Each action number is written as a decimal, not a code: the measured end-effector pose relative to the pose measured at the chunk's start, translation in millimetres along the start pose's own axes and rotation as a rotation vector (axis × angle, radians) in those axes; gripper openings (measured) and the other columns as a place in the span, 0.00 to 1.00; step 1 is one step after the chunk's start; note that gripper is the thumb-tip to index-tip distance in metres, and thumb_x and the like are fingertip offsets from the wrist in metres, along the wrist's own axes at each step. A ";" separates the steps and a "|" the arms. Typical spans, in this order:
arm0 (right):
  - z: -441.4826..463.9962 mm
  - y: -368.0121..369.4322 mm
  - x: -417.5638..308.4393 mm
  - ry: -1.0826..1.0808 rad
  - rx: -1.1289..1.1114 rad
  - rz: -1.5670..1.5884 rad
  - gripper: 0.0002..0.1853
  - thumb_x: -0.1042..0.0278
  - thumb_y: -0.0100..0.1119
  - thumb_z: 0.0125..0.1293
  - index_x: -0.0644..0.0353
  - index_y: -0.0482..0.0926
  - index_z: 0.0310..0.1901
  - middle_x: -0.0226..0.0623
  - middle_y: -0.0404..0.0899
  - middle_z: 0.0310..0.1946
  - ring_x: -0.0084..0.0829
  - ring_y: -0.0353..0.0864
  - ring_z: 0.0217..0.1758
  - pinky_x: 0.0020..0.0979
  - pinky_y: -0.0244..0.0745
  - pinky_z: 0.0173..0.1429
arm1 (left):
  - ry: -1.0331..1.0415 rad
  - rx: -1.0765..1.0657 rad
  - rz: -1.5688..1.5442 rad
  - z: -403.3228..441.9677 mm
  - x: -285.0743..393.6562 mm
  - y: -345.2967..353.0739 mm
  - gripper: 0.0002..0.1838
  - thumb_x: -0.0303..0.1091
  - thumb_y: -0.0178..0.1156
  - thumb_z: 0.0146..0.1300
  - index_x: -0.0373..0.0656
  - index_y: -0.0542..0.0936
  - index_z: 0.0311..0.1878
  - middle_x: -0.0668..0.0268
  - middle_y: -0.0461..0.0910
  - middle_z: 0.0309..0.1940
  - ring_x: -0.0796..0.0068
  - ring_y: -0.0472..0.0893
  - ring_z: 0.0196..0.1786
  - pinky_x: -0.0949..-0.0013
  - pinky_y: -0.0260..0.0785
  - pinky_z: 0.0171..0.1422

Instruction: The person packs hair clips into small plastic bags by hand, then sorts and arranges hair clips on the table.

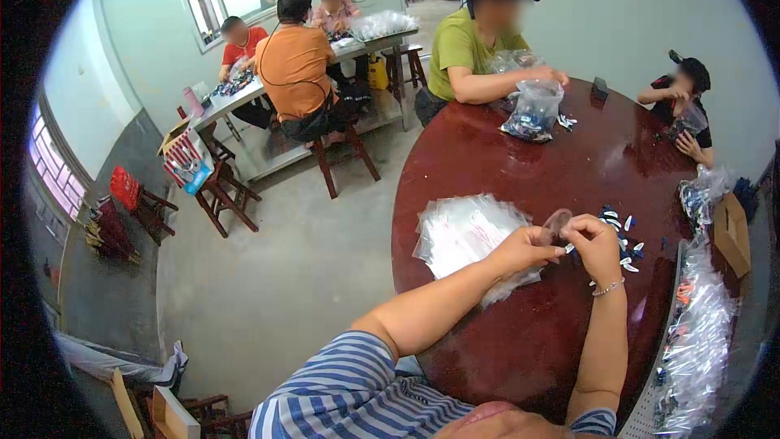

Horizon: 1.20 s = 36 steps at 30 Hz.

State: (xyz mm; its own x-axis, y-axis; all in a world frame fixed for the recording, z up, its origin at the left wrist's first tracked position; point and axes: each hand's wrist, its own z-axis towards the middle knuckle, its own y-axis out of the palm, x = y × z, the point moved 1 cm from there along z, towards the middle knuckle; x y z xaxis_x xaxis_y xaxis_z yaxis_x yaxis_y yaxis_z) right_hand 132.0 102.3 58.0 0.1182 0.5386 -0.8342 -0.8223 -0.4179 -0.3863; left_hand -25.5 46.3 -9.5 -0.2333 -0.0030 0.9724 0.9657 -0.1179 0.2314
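Clear bag (556, 224) — held aloft, flat bags (465, 236) — overlapping, near it, white-blue pieces (624, 241), scattered

"How is the bare left hand (524, 245) posed?"
"Fingers curled, thumb toward the bare right hand (595, 245), bare left forearm (443, 297) slanted diagonally."
"And the right?"
"Fingers bent inward; bare right forearm (603, 333) steeply upright."

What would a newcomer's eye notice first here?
Probably the big dark-red table, on the right side. Over it, the wearer's left hand and right hand meet at clear plastic, beside spread flat bags. Across the table sits a person in green.
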 end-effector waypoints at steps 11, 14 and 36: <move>-1.4 5.5 3.0 0.150 -0.028 -0.048 0.05 0.73 0.65 0.59 0.66 0.82 0.33 0.30 0.81 0.27 0.19 0.78 0.30 0.23 0.73 0.38 | 0.063 0.034 -0.077 1.0 -3.2 -1.3 0.10 0.34 0.66 0.60 0.38 0.83 0.39 0.70 0.82 0.30 0.84 0.78 0.33 0.79 0.68 0.35; -0.7 1.1 0.6 0.155 -0.063 -0.125 0.06 0.72 0.64 0.60 0.67 0.82 0.35 0.34 0.83 0.28 0.21 0.79 0.31 0.24 0.74 0.39 | 0.032 -0.032 0.057 4.2 -10.3 -1.2 0.11 0.35 0.65 0.62 0.39 0.83 0.43 0.70 0.82 0.32 0.83 0.79 0.34 0.78 0.69 0.37; 0.6 4.8 17.4 0.102 -0.032 -0.024 0.06 0.73 0.61 0.61 0.66 0.82 0.37 0.32 0.82 0.34 0.20 0.78 0.36 0.24 0.72 0.40 | 0.095 0.047 -0.005 1.8 -3.2 0.3 0.09 0.34 0.64 0.63 0.40 0.84 0.41 0.76 0.78 0.26 0.88 0.70 0.27 0.79 0.62 0.31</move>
State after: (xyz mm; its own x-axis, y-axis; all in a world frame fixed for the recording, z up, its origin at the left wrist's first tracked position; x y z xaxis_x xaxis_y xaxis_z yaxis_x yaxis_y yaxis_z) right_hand 129.9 110.1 41.8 0.1954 0.4720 -0.8597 -0.8006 -0.4295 -0.4178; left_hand -24.2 48.1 -12.5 -0.2461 -0.0970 0.9644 0.9681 -0.0719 0.2399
